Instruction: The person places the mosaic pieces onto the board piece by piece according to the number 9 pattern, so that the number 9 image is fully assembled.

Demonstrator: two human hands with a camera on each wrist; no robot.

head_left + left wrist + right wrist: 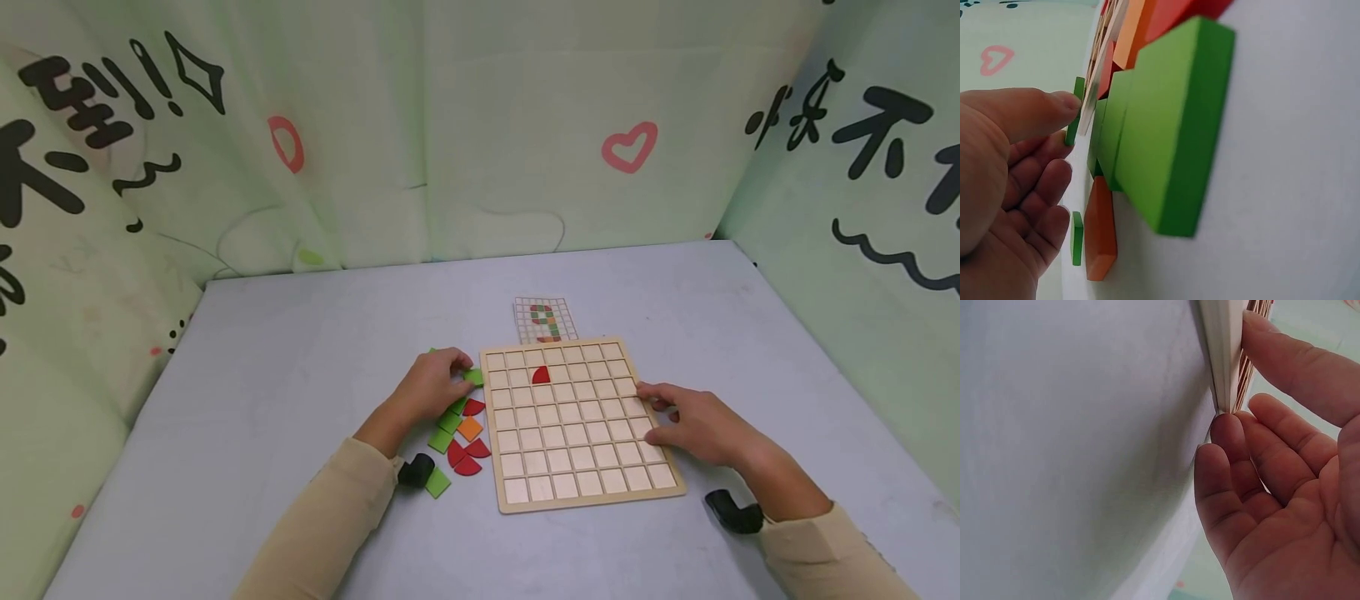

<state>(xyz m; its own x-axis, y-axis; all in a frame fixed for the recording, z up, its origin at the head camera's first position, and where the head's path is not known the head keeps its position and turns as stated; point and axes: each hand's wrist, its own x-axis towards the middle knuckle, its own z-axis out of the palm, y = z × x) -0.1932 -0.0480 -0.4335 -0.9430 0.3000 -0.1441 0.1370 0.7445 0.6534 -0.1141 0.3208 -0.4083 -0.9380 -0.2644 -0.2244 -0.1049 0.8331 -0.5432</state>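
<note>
My left hand (433, 385) pinches a green square tile (474, 377) between thumb and fingers, just off the board's left edge. In the left wrist view this green tile (1075, 112) is seen edge-on at the fingertips. The wooden grid board (678, 490) lies flat, with one red quarter-circle piece (542, 376) in a cell of an upper row. At the board's right edge, my right hand (701, 425) grips the rim, thumb on the near part and fingers farther up. The right wrist view shows the thumb and fingertips against the board's side (1225, 356).
Left of the board lie loose green tiles (440, 440), an orange tile (470, 428) and several red quarter-circles (468, 466). A pattern card (525, 317) with a coloured figure sits behind the board, partly covered by it. Printed curtains (495, 167) hang around the white table (300, 358).
</note>
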